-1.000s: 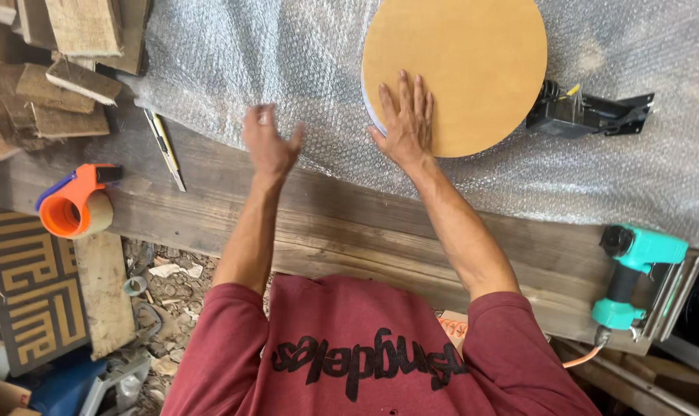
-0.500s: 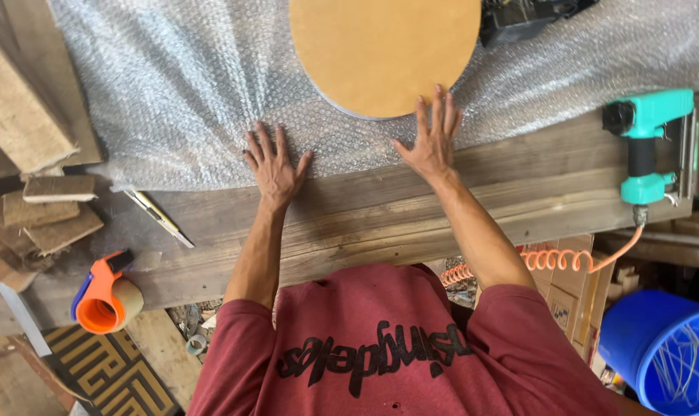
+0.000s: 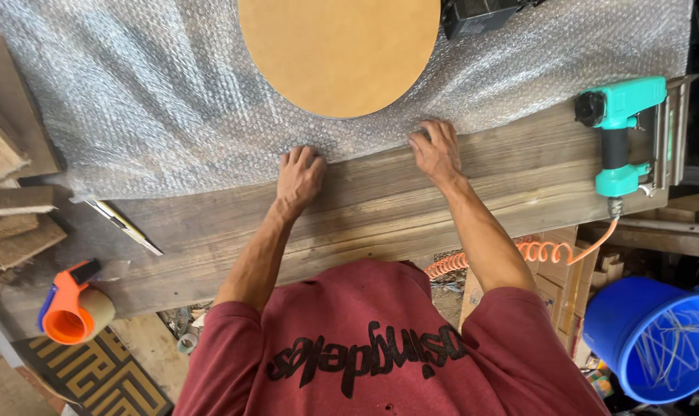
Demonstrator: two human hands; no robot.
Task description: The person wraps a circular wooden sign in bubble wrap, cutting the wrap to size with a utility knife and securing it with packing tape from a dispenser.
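Both hands are down at the near edge of the bubble wrap (image 3: pixel 172 100), right where the sheet meets the bare planks of the wooden bench (image 3: pixel 365 208). Left hand (image 3: pixel 299 176) has its fingers curled under, knuckles up, pinching the wrap's edge. Right hand (image 3: pixel 436 150) sits a little farther out and looks the same, fingers bent onto the edge, though whether it truly grips or only presses I cannot tell.

Now the key relation: the sheet spreads away from the hands, its long side running left to right across the bench, and the round brown board (image 3: pixel 339 50) lies flat on it just beyond the fingertips, centred between the two hands. Neither hand touches the board; the left looks slightly nearer to its rim. Both forearms reach straight forward from the red shirt (image 3: pixel 380 347), elbows bent a little, wrists low.

Around them: a teal nail gun (image 3: pixel 619 135) rests on the bench well to the right with its orange coiled hose (image 3: pixel 511 254) trailing off the edge, a tape dispenser (image 3: pixel 72 308) sits far left, and a knife (image 3: pixel 126 227) lies near the wrap's left corner. A blue bucket (image 3: pixel 650 339) stands on the floor at right.
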